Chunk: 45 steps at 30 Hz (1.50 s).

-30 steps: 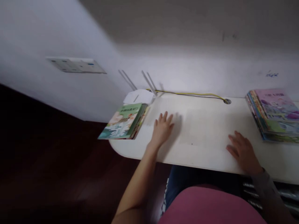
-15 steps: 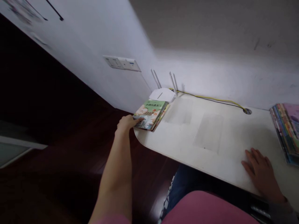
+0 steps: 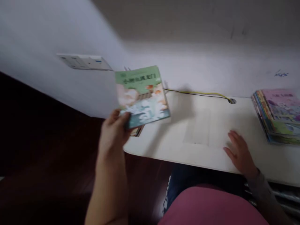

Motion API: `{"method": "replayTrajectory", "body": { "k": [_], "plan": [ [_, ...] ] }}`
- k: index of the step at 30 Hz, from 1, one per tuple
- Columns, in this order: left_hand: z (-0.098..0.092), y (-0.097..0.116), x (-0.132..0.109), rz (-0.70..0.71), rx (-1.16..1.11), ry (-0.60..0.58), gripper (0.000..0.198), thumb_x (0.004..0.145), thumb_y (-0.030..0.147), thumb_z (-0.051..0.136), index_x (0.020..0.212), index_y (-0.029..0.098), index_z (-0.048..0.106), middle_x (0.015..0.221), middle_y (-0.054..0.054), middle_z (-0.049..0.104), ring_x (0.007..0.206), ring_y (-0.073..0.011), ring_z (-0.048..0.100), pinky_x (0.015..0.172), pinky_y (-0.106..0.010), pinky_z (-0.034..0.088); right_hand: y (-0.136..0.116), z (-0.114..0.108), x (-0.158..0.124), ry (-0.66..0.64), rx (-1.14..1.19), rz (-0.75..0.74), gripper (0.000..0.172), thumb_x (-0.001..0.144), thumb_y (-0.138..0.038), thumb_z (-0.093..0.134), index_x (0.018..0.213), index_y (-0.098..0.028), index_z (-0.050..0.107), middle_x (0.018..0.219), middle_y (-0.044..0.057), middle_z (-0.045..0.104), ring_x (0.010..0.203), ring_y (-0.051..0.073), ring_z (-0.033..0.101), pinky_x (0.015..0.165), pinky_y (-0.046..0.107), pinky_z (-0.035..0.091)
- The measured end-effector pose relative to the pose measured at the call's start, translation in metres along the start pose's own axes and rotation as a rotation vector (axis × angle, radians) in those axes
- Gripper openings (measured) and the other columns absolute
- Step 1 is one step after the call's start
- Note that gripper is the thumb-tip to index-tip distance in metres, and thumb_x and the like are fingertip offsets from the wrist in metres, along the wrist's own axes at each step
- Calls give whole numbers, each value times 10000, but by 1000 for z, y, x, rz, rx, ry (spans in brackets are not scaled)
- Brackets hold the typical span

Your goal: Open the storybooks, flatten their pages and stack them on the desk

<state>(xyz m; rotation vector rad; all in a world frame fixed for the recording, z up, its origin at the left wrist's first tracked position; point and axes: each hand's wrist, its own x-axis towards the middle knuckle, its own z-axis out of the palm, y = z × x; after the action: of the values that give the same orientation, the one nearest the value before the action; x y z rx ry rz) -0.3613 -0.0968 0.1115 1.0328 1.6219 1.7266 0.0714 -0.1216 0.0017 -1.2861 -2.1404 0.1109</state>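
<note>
My left hand [image 3: 116,125] grips a thin picture book [image 3: 142,97] by its lower left corner, thumb on the cover. The book has a green top and an illustrated lower half, and it is held up above the desk's left end. Beneath it, a corner of a stack of books [image 3: 137,131] peeks out; the rest is hidden. My right hand [image 3: 240,153] is over the white desk [image 3: 173,143] near its front edge, fingers apart and nothing in them. To its right is another stack of picture books [image 3: 278,115], with a pink cover on top.
A yellow and a black cable [image 3: 201,93] run along the wall to a round hole [image 3: 232,101] in the desk. A socket panel [image 3: 84,62] is on the left wall. Dark floor [image 3: 58,175] lies beyond the desk's left end.
My left hand has lifted the top picture book off the left stack and brought it up, now covering the router. My right hand has risen slightly. The view has shifted to the right.
</note>
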Motion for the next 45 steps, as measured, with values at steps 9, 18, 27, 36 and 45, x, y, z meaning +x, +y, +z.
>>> {"method": "replayTrajectory", "body": {
  "k": [9, 18, 27, 36, 45],
  "plan": [
    [199, -46, -133, -424, -445, -663, 394, 753, 379, 674, 1043, 184, 492, 983, -43, 671, 844, -149, 646, 800, -298, 515, -44, 33, 22, 286, 613, 470, 514, 965, -416, 329, 1406, -157, 386, 1346, 158, 546, 1210, 280, 535, 951, 474, 490],
    [191, -85, -108, 214, 358, -868, 433, 840, 254, 533, 1252, 123, 504, 1219, -179, 592, 1136, -289, 553, 983, -482, 427, -24, 27, 24, 293, 584, 558, 472, 886, -320, 451, 1329, -167, 511, 1356, 113, 550, 1275, 278, 475, 1066, 478, 384],
    [159, -82, -94, 453, 1124, -851, 588, 896, 436, 511, 1392, 130, 437, 1509, -219, 311, 1406, -444, 188, 1094, -660, 122, -23, 29, 22, 260, 543, 557, 537, 900, -318, 440, 1421, -189, 402, 1508, 85, 370, 1381, 233, 341, 1132, 431, 290],
    [133, -76, -71, 543, 1098, -843, 511, 940, 172, 313, 1448, 133, 330, 1540, -181, 263, 1433, -322, 198, 1125, -548, 236, -23, 35, 18, 272, 656, 563, 569, 915, -348, 440, 1457, -208, 336, 1529, 81, 334, 1381, 235, 342, 1135, 444, 277],
    [175, -94, -114, 659, 1031, -1123, 926, 883, 707, 235, 1456, -21, 207, 1517, -298, 190, 1433, -359, 100, 1147, -506, 206, -24, 30, 21, 293, 647, 599, 549, 874, -359, 494, 1398, -201, 440, 1482, 86, 415, 1394, 252, 313, 1159, 456, 215]
  ]
}}
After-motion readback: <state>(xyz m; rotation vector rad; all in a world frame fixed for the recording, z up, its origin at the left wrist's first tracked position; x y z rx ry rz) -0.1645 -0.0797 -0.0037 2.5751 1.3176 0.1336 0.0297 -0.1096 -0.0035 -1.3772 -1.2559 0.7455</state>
